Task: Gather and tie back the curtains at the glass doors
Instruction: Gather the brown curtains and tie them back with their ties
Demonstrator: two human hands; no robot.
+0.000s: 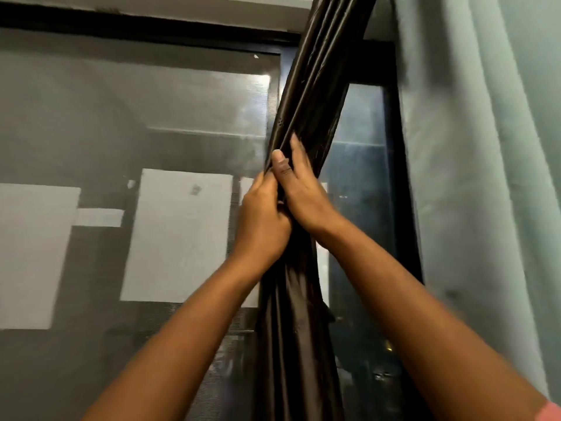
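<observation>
A dark brown satin curtain (315, 74) is bunched into a narrow bundle that runs from the top of the frame down to the bottom, in front of the glass door (151, 123). My left hand (262, 223) grips the bundle from the left side, fingers curled into its folds. My right hand (299, 189) wraps the bundle just above, with the thumb pressed on its front and the fingers lying along the fabric. The two hands touch each other. Below them the curtain hangs loose and wider.
A pale grey-green curtain (485, 147) hangs in long folds at the right. The black door frame (403, 192) stands between it and the dark bundle. A mesh screen (91, 268) covers the left pane, and buildings show through it.
</observation>
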